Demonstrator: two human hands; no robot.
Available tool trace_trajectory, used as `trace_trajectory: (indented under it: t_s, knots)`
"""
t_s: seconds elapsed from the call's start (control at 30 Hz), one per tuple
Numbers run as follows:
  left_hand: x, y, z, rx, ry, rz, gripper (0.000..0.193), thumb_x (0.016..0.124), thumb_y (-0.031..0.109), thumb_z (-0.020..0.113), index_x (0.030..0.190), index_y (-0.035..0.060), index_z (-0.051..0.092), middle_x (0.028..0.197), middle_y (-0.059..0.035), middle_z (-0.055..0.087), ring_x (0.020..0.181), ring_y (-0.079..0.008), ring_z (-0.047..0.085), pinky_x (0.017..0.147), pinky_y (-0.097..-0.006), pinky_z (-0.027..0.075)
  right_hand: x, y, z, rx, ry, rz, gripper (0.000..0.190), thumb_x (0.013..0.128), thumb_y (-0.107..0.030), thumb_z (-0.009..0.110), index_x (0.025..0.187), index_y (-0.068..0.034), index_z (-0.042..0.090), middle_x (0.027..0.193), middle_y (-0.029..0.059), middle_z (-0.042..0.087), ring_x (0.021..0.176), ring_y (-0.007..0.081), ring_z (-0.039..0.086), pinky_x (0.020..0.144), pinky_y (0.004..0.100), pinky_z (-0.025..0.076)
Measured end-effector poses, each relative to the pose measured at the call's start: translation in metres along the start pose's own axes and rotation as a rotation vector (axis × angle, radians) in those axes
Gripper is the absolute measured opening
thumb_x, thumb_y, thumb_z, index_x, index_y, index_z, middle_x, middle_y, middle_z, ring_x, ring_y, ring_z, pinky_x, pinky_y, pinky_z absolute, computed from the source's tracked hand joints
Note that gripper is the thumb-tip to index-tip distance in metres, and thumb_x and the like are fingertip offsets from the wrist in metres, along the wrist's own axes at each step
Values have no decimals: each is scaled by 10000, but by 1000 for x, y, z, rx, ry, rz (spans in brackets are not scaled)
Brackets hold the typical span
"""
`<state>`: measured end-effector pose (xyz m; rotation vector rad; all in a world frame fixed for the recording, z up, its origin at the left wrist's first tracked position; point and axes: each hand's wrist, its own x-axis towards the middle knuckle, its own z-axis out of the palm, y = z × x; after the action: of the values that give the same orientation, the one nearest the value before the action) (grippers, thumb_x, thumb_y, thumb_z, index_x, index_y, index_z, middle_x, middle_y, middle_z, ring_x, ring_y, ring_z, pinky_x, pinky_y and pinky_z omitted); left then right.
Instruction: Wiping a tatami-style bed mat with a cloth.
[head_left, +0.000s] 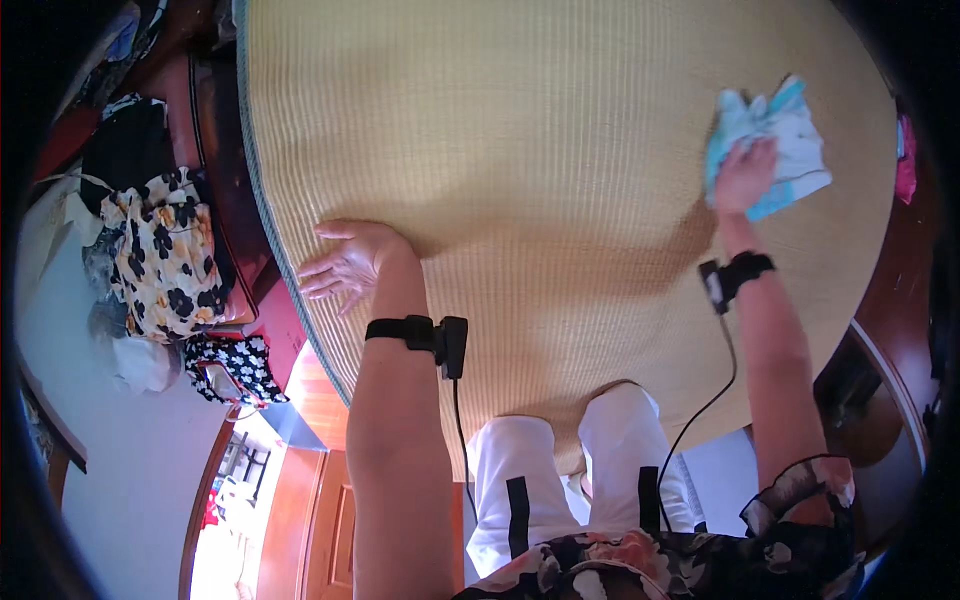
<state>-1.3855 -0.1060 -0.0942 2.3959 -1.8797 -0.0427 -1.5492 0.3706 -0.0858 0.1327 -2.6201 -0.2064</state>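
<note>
A ribbed, straw-coloured woven mat (525, 165) with a grey-green bound edge spreads before me. Over its right side, my right hand (746, 176) holds a crumpled white and light-blue cloth (802, 150), with the fingers laid across it. The cloth looks slightly blurred. Close to the mat's left edge is my left hand (352, 259), fingers spread and holding nothing. Whether that hand presses on the mat cannot be made out. My knees (517, 450), in white trousers, are at the mat's near edge.
Left of the mat hang a flower-patterned cloth item (169, 262) and a black-and-white floral one (236, 367). A wooden door (330, 532) stands at lower left. Cables run from the wrist straps (401, 330) down my arms. Something pink (906, 161) lies beyond the right edge.
</note>
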Motion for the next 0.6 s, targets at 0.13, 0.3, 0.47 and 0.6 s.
trace_trajectory:
  t_s: [0.13, 0.3, 0.47, 0.6]
  knots:
    - [18, -9, 1, -14, 29, -7, 899, 904, 704, 156, 1526, 56, 98, 1601, -147, 51, 1485, -276, 38, 1115, -641, 29, -32, -183, -88, 385, -281, -98, 609, 872, -349, 559, 1344, 21, 454, 1446, 265, 370, 1340, 424, 339, 1083, 553, 257]
    - [18, -3, -2, -87, 20, 46, 916, 893, 712, 198, 1524, 54, 113, 1597, -169, 49, 1484, -299, 21, 1087, -683, 22, -29, -224, -118, 585, -401, -283, 635, 846, -347, 578, 1404, -82, 428, 1519, 136, 316, 1392, 347, 286, 1100, 558, 219]
    - [16, -45, -27, -169, -162, 281, 884, 907, 617, 404, 1519, 44, 124, 1592, -191, 39, 1468, -382, 36, 1086, -686, 37, -33, -221, -114, 598, -398, -280, 607, 870, -325, 540, 1416, -89, 418, 1524, 118, 323, 1402, 336, 274, 1130, 518, 158]
    - [47, -132, -48, -330, -307, 733, 744, 917, 475, 530, 1472, 42, 289, 1549, -193, 231, 1454, -355, 157, 1090, -680, 38, -30, -214, -114, 570, -389, -271, 610, 856, -357, 557, 1400, -111, 438, 1528, 88, 316, 1407, 316, 262, 1132, 527, 167]
